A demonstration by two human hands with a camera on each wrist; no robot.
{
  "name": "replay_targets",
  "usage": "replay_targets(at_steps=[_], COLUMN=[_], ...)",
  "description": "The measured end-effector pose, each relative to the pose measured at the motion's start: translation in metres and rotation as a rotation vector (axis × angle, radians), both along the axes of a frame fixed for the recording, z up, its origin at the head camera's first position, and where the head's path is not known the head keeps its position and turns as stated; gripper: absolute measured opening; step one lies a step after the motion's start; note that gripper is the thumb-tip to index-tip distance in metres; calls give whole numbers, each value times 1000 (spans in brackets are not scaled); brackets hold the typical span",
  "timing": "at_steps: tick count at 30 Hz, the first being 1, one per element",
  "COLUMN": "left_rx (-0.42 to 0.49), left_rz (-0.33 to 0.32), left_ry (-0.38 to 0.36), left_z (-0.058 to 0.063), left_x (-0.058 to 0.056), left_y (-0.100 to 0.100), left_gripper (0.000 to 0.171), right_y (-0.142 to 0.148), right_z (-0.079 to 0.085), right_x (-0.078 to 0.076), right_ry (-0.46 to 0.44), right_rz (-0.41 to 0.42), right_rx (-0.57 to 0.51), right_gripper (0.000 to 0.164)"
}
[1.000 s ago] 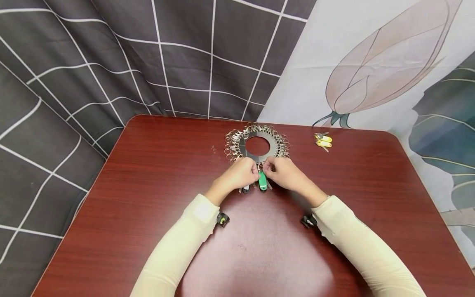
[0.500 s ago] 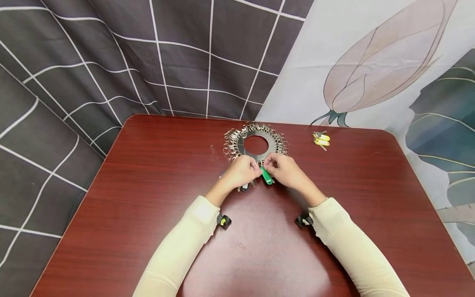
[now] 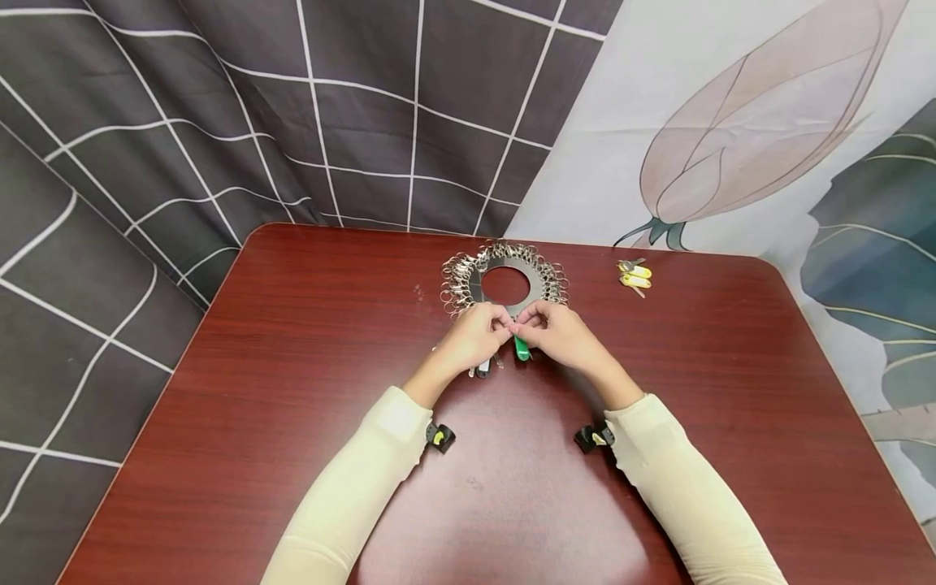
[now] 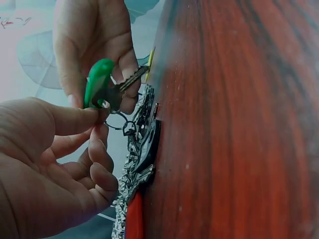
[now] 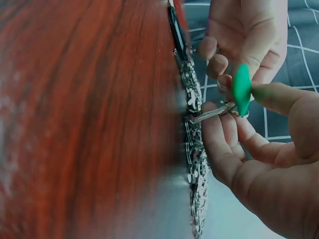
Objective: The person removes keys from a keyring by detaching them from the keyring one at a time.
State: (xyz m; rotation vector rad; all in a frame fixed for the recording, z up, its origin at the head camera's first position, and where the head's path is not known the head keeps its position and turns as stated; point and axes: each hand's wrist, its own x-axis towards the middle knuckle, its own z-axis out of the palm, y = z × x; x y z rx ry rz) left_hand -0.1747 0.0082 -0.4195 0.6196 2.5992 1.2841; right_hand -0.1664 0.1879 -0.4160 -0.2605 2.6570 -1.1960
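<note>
My left hand (image 3: pixel 478 329) pinches the green tag (image 3: pixel 522 349) at its ring end, thumb against forefinger; whether the thin ring (image 4: pixel 118 113) is caught in that pinch too, I cannot tell. My right hand (image 3: pixel 561 331) grips the same tag, its thumb on the tag's face and its fingers curled beneath. A second ago there was a gap between my hands and the whole tag lay in sight; now my fingertips meet over its upper end, so from above only the lower part shows. To my eye that makes this close work at the join, and I cannot see that it is done. The key (image 4: pixel 132 79) sticks out from the tag's ring end, and near it is the crowd of metal clips (image 3: pixel 461 284) around the flat grey ring (image 3: pixel 536 284). The tag sits at that ring's near edge. Just left of it lies a black tag (image 3: pixel 483 370) with a white label; the left wrist view also shows a red tag (image 4: pixel 133 219). Farther right, two yellow tags (image 3: pixel 636 281) with keys lie on the red-brown table (image 3: pixel 329 341), where they were.
</note>
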Motion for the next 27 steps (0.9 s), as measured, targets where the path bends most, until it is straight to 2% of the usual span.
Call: replay_targets(at_steps=[4,10,14,18,22,27], left_rx=[0,-16,-31,-48,-67,-106], left_rz=[-6,-14,-4,5,21,41], left_ry=[38,3,-18,-10,24,108], left_z=[3,2,2,4,5,3], left_x=[0,0,0,1,1,1], left_y=[0,0,0,1,3,5], left_gripper=[8,5,10,13,9,10], right_y=[1,2,3,2,1,1], right_z=[4,4,1,0,1,3], right_x=[1,2,2,3,4,7], right_ry=[1,12,56,44,48,76], right_rz=[8,24,45,64,62,55], right_rx=[9,14,1,-62,-70,0], right_gripper=[22,24,15,11,10,7])
